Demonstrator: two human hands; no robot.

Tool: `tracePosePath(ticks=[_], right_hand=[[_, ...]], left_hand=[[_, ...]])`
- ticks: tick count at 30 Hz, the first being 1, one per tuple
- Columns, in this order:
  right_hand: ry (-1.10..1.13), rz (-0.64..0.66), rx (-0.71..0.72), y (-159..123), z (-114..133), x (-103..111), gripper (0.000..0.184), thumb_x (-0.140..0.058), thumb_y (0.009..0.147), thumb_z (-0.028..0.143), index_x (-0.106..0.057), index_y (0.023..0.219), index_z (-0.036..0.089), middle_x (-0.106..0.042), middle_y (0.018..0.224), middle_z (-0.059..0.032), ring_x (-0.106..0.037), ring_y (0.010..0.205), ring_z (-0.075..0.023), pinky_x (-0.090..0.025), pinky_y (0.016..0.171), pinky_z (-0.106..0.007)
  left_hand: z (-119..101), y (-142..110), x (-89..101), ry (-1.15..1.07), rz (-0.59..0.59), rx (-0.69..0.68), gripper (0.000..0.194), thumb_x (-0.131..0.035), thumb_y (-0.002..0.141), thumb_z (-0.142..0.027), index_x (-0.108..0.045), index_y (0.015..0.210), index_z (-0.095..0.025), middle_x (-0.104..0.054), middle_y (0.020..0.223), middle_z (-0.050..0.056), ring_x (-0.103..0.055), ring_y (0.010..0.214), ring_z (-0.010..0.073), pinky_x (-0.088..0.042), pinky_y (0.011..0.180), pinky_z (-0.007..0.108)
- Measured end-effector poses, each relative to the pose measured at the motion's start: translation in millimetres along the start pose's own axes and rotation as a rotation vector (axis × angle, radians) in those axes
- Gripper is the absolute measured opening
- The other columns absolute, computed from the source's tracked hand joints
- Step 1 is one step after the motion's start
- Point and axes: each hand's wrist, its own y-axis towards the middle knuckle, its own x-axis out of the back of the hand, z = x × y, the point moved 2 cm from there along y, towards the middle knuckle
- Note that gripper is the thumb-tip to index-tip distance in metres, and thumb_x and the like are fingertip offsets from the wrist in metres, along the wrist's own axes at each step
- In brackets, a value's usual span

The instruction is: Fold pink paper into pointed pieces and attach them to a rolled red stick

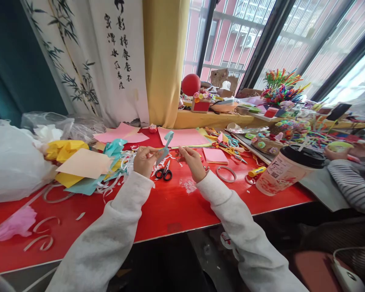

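My left hand (145,160) is closed on a folded strip of light blue paper (166,147) that stands up from my fingers over the red table (170,207). My right hand (194,162) is raised just to the right of it, fingers curled in a pinch; what they hold is too small to make out. Black-handled scissors (164,173) lie shut on the table right below and between both hands. Both arms wear white sleeves.
Coloured paper sheets (85,163) and white paper curls lie to the left beside plastic bags (12,162). Pink sheets (182,136) lie behind. A lidded paper cup (287,169), a tape ring (226,173) and craft clutter sit right. Another person's striped sleeve (353,184) is at far right.
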Motion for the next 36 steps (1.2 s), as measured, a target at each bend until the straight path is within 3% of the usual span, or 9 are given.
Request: tracePosePath(ticks=[3, 6, 9, 13, 18, 25, 29, 32, 36], right_hand=[[0.124, -0.105, -0.058, 0, -3, 7, 0.032, -0.057, 0.071, 0.050, -0.062, 0.078, 0.019, -0.057, 0.088, -0.0021, -0.053, 0.081, -0.0103, -0.050, 0.060, -0.019], [0.248, -0.022, -0.118, -2, -3, 6, 0.033, -0.056, 0.073, 0.050, -0.064, 0.089, 0.022, -0.057, 0.104, -0.0018, -0.055, 0.085, -0.0103, -0.051, 0.064, -0.020], [0.328, 0.164, -0.227, -4, -3, -2, 0.039, -0.051, 0.077, 0.052, -0.060, 0.103, 0.024, -0.061, 0.097, -0.0031, -0.059, 0.074, -0.0096, -0.052, 0.064, -0.023], [0.262, 0.244, -0.271, -6, -5, -9, 0.038, -0.060, 0.073, 0.045, -0.057, 0.104, 0.024, -0.064, 0.090, -0.0013, -0.061, 0.074, -0.0091, -0.051, 0.069, -0.023], [0.217, 0.249, -0.184, -8, -3, -11, 0.034, -0.068, 0.067, 0.032, -0.054, 0.097, 0.022, -0.063, 0.075, 0.0025, -0.061, 0.066, -0.0085, -0.052, 0.066, -0.023], [0.154, 0.246, -0.079, -7, -6, -15, 0.046, -0.074, 0.058, 0.029, -0.045, 0.092, 0.023, -0.056, 0.081, 0.0038, -0.059, 0.066, -0.0093, -0.053, 0.066, -0.028], [0.063, 0.283, -0.004, -10, -13, -18, 0.050, -0.072, 0.060, 0.028, -0.041, 0.100, 0.027, -0.055, 0.095, 0.0008, -0.058, 0.071, -0.0109, -0.052, 0.068, -0.029], [-0.145, 0.234, 0.167, -16, -7, -18, 0.046, -0.063, 0.071, 0.028, -0.041, 0.112, 0.028, -0.056, 0.106, -0.0031, -0.058, 0.078, -0.0136, -0.051, 0.071, -0.032], [-0.381, 0.089, 0.372, -17, 27, 6, 0.036, -0.052, 0.080, 0.025, -0.047, 0.116, 0.026, -0.060, 0.106, -0.0048, -0.058, 0.087, -0.0170, -0.049, 0.076, -0.034]], left_hand=[[-1, -1, 1.4, -0.048, -0.026, 0.092, 0.020, -0.067, 0.064, -0.039, -0.067, 0.074, -0.022, -0.043, 0.051, -0.004, -0.039, 0.050, 0.0088, -0.032, 0.050, 0.023], [0, -5, -2.8, -0.186, 0.075, 0.189, 0.027, -0.064, 0.067, -0.039, -0.066, 0.086, -0.020, -0.056, 0.057, -0.003, -0.045, 0.045, 0.0087, -0.032, 0.042, 0.021], [1, -8, -6.1, -0.174, 0.160, 0.122, 0.028, -0.059, 0.071, -0.031, -0.065, 0.097, -0.021, -0.066, 0.086, 0.002, -0.060, 0.072, 0.0142, -0.046, 0.058, 0.023], [1, -10, -7.7, -0.172, 0.237, 0.054, 0.026, -0.052, 0.074, -0.024, -0.066, 0.096, -0.020, -0.066, 0.097, 0.003, -0.059, 0.093, 0.0166, -0.045, 0.082, 0.026], [5, -10, -10.5, -0.181, 0.222, 0.081, 0.020, -0.054, 0.074, -0.031, -0.063, 0.086, -0.017, -0.065, 0.089, 0.003, -0.059, 0.083, 0.0149, -0.044, 0.077, 0.026], [16, -16, -19.0, -0.133, 0.232, 0.048, 0.024, -0.061, 0.070, -0.040, -0.055, 0.073, -0.017, -0.056, 0.066, -0.002, -0.051, 0.062, 0.0099, -0.039, 0.060, 0.021], [15, -17, -17.5, -0.138, 0.220, 0.032, 0.036, -0.061, 0.071, -0.040, -0.056, 0.100, -0.020, -0.049, 0.058, -0.005, -0.045, 0.051, 0.0083, -0.035, 0.051, 0.020], [8, -19, -20.1, -0.231, 0.265, 0.086, 0.063, -0.064, 0.069, -0.042, -0.040, 0.123, -0.020, -0.056, 0.066, -0.003, -0.053, 0.059, 0.0109, -0.041, 0.057, 0.022], [-8, -26, -22.4, -0.129, 0.194, -0.024, 0.055, -0.055, 0.077, -0.047, -0.041, 0.119, -0.015, -0.055, 0.101, 0.009, -0.055, 0.082, 0.0139, -0.045, 0.067, 0.025]])
